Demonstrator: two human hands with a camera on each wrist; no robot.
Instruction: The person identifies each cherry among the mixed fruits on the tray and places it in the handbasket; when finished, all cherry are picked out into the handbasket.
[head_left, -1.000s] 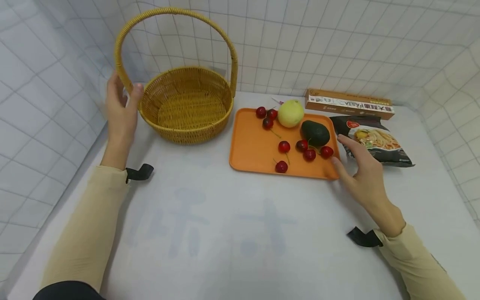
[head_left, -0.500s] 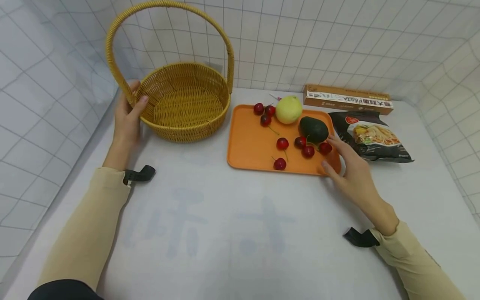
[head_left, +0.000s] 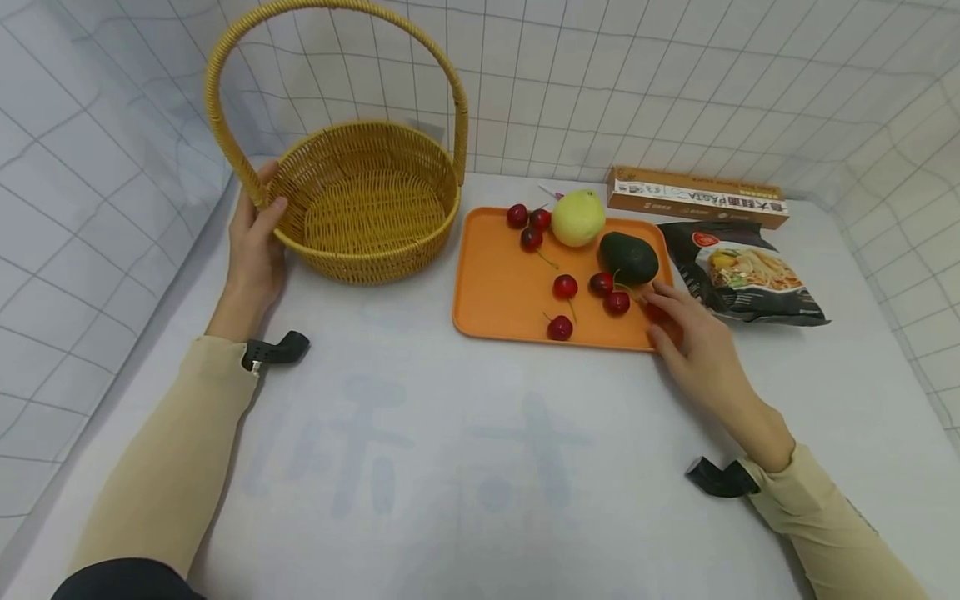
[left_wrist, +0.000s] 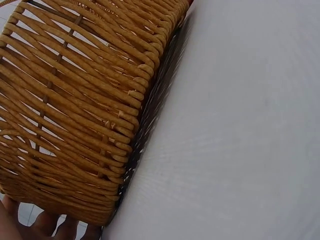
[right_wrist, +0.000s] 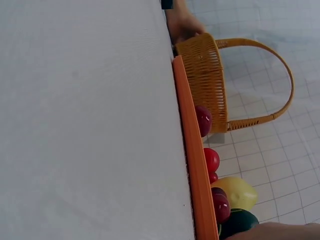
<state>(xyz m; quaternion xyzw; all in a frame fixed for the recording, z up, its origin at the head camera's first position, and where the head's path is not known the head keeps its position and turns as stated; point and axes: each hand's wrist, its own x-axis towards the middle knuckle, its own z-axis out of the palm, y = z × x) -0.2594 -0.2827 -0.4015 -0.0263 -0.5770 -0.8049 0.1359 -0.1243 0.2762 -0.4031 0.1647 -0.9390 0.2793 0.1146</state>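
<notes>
My left hand (head_left: 253, 258) grips the left side of a yellow woven basket (head_left: 367, 268) at the foot of its tall handle, thumb at the rim and fingers behind. In the left wrist view, fingertips (left_wrist: 66, 229) curl under the wicker side. An orange tray (head_left: 491, 287) lies right of the basket. At its right edge my right hand (head_left: 697, 346) has its fingers and thumb around a cherry (head_left: 657, 314), which they partly hide. Beside that hand are a dark green avocado (head_left: 628, 257) and a cherry (head_left: 617, 302). A yellow-green round fruit (head_left: 578, 217) sits behind.
Several other cherries lie about the tray, such as a cherry (head_left: 559, 327) near its front edge. A brown pasta box (head_left: 697, 197) stands behind a black food packet (head_left: 750, 275) to the right. White gridded cloth (head_left: 540, 100) hangs at the back and sides.
My left hand has shifted its hold, and the basket has edged slightly left. My right hand has moved left over the tray's corner, and its fingers have closed in around the cherry.
</notes>
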